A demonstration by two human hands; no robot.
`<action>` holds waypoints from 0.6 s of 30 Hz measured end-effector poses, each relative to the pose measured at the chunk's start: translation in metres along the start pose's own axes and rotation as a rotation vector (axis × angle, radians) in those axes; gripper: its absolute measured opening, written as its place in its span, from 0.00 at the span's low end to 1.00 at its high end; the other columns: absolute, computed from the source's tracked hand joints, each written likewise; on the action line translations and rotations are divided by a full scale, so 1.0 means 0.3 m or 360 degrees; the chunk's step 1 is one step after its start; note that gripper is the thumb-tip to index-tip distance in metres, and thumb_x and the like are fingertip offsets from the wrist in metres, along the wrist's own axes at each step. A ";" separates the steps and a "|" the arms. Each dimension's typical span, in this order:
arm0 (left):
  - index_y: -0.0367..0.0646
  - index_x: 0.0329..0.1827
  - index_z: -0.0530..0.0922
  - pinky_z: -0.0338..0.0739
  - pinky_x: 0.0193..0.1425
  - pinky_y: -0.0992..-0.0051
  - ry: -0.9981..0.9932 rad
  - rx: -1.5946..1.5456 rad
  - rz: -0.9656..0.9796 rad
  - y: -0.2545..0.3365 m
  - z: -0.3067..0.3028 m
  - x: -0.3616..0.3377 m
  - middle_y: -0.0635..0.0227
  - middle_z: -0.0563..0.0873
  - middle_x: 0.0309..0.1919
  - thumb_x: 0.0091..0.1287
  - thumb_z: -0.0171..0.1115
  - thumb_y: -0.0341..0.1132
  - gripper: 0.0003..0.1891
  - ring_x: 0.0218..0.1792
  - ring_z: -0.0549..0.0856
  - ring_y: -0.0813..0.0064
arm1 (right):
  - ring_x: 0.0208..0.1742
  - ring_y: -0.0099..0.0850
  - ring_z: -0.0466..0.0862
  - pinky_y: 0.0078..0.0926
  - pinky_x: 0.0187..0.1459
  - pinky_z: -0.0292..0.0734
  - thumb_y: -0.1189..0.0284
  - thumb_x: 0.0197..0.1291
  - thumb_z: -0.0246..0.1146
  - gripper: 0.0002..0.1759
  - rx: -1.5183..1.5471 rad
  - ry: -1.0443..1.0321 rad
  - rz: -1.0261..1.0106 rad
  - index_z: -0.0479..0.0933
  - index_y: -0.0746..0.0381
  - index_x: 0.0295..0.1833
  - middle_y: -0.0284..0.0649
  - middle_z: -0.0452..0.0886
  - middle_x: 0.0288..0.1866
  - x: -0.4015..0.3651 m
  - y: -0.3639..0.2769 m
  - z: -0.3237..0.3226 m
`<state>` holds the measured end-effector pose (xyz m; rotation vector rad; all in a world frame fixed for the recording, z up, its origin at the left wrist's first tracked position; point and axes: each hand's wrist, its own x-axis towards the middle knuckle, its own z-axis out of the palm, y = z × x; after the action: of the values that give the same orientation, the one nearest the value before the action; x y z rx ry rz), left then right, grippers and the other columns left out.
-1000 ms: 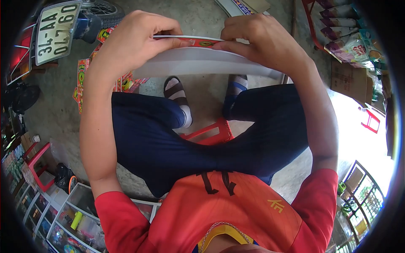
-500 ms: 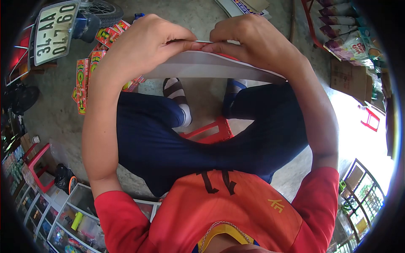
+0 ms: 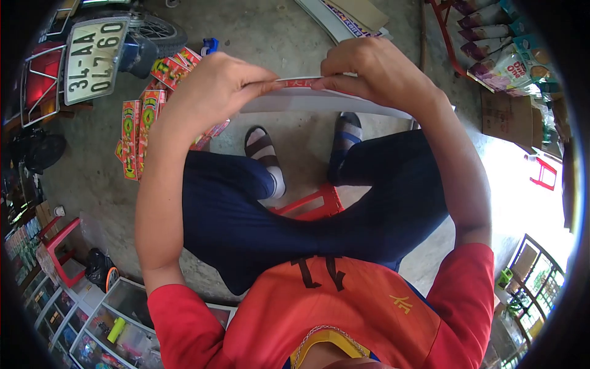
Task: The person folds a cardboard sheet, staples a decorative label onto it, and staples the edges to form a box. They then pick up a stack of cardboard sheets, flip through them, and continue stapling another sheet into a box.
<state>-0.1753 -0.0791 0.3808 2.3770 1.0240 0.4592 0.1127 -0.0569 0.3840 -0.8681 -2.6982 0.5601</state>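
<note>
A cardboard sheet, pale on the side toward me and printed red with white characters along its top edge, is held up above my feet. The fingers of my left hand pinch its top edge left of the middle. My right hand pinches the same edge a little to the right, thumb on the near side. A short strip of the red print shows between the two hands. The sheet's far side is hidden from me.
Red printed boxes lie piled on the floor at left, beside a motorbike with a licence plate. Flat cardboard sheets lie ahead. Bagged goods and a brown carton stand at right. A red stool is beneath me.
My hands have moved slightly apart, uncovering more of the red printed edge between them. The head view has shifted a little. Both hands stay on the cardboard sheet.
</note>
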 end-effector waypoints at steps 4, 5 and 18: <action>0.40 0.43 0.91 0.81 0.39 0.61 0.0006 0.0086 0.0018 -0.007 -0.002 -0.002 0.53 0.90 0.32 0.68 0.69 0.34 0.08 0.34 0.89 0.52 | 0.39 0.46 0.86 0.45 0.42 0.79 0.60 0.68 0.67 0.15 -0.0074 0.0017 0.0012 0.85 0.61 0.36 0.43 0.85 0.32 -0.018 0.027 -0.003; 0.40 0.44 0.91 0.81 0.39 0.63 0.0022 0.0117 0.0058 -0.013 0.002 -0.003 0.55 0.91 0.33 0.69 0.69 0.34 0.09 0.33 0.89 0.54 | 0.39 0.46 0.86 0.45 0.42 0.80 0.60 0.68 0.67 0.15 -0.0059 0.0044 0.0000 0.85 0.61 0.36 0.43 0.84 0.32 -0.019 0.029 0.000; 0.38 0.41 0.89 0.82 0.44 0.56 -0.0033 0.0133 -0.0021 -0.025 0.018 0.027 0.51 0.89 0.35 0.70 0.67 0.37 0.10 0.39 0.89 0.48 | 0.39 0.40 0.85 0.40 0.43 0.81 0.65 0.64 0.67 0.11 -0.0453 0.0105 -0.0132 0.83 0.59 0.33 0.37 0.83 0.31 -0.007 0.029 0.058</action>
<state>-0.1716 -0.0705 0.3730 2.4413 1.0684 0.3932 0.1126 -0.0566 0.3644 -0.8193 -2.7791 0.1275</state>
